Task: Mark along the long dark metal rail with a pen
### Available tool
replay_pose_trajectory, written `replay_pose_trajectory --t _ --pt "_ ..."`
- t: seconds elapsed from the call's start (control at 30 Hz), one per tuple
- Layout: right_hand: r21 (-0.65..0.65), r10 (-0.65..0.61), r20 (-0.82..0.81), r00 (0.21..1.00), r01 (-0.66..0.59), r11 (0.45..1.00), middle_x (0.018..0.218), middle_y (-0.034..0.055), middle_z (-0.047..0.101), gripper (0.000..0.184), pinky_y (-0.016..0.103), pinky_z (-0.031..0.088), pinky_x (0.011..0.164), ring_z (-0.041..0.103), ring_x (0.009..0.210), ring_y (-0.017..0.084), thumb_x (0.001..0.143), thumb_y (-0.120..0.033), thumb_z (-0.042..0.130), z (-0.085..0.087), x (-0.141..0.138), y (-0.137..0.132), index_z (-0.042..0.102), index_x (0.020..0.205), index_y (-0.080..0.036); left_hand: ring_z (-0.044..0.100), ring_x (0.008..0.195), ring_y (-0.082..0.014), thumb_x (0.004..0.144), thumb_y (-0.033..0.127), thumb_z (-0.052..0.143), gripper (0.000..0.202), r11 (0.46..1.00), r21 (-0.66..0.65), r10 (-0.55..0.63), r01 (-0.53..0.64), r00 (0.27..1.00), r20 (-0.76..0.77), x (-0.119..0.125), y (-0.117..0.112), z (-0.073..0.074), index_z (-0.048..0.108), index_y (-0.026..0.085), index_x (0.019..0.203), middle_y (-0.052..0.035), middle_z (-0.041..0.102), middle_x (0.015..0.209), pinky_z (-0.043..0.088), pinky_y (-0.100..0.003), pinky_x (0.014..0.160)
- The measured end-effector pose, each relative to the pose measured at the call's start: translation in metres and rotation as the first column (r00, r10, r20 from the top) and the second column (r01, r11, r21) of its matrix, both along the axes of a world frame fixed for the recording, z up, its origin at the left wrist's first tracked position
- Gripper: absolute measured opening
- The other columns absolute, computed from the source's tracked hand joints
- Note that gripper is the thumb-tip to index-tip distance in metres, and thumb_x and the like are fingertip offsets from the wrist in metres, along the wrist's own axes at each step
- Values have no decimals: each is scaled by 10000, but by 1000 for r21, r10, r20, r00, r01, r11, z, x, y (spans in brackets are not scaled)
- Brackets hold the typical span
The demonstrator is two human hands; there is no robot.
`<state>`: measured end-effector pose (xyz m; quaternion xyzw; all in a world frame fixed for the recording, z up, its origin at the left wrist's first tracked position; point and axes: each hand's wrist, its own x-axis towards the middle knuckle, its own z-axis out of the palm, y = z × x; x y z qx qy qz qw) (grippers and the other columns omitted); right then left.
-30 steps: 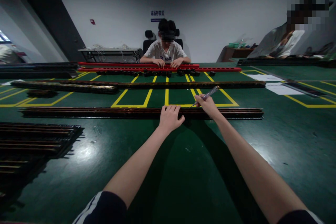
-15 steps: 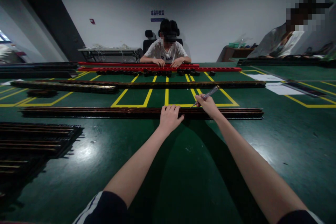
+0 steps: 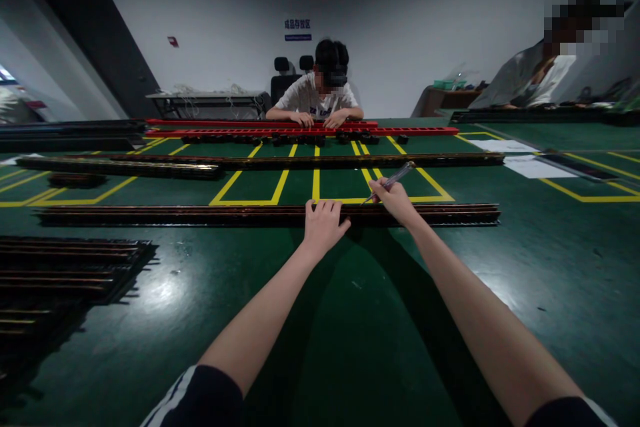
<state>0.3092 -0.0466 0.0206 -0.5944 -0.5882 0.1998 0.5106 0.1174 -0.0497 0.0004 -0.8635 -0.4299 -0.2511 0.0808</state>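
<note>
A long bundle of black strips with copper-coloured lines (image 3: 175, 215) lies crosswise on the green table in front of me. My left hand (image 3: 325, 227) grips its middle, fingers over the far edge and thumb at the near side. Just to the right, my right hand (image 3: 393, 201) holds a slim screwdriver-like tool with a clear handle (image 3: 399, 174), pinched like a pen. The tool's thin tip points down and left to the strips' far edge. Whether it touches them I cannot tell.
More dark strips (image 3: 60, 270) are stacked at the near left. Another long strip row (image 3: 350, 161) lies beyond, then small black parts (image 3: 300, 141) and red rails (image 3: 410, 131). A person (image 3: 315, 97) works across the table. White papers (image 3: 533, 167) lie at right.
The tool's tip has shifted very slightly left, with both hands nearly still. Across the table, the other person's head has moved right and lower.
</note>
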Motion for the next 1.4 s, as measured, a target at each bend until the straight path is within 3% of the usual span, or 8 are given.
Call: replay_pose_trajectory --t 0.47,1.13,1.4 --pt "-4 -6 -11 1000 5 1000 549 -3 571 396 300 423 671 544 569 144 776 -549 546 2 -3 0 510 588 -203 574 1034 -239 867 272 416 315 1000 2 16 -16 1000 19 0 0 -1 591 151 1099 -96 658 1105 381 -441 955" --pt "-8 -16 36 999 17 1000 541 2 572 415 299 414 659 540 561 150 772 -577 529 1 0 0 512 582 -208 561 1095 -228 888 228 386 348 1000 -4 -26 26 1000 4 0 -1 1 576 152 1169 -92 645 1174 361 -467 1004" --pt "6 -18 48 999 18 1000 530 -1 565 378 305 419 671 542 560 153 790 -519 528 1 -2 1 511 573 -210 562 1106 -231 890 182 364 365 1000 -18 -18 18 1000 -16 0 -3 4 580 147 1182 -101 642 1181 374 -460 998"
